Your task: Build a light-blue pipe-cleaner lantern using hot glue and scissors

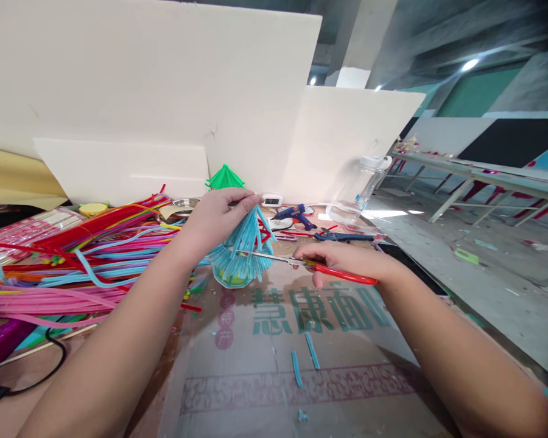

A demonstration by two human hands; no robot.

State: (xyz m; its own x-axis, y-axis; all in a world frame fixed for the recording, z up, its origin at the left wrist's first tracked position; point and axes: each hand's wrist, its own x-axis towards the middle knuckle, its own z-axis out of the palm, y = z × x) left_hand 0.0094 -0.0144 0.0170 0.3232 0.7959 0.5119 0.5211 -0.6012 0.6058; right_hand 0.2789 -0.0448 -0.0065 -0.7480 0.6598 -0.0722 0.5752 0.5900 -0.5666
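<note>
Blue pipe-cleaner bundle [240, 252], upright on the tabletop [301, 377], is pinched at its top by the left hand [219, 216]; the right hand [342, 258] grips red-handled scissors [271, 257] at its lower strands, apparently mid-trim, requiring a level cut.

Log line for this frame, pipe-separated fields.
left hand: pinching top of blue pipe-cleaner bundle | right hand: holding red-handled scissors, blades at its strands | blue offcuts on cardboard
</note>
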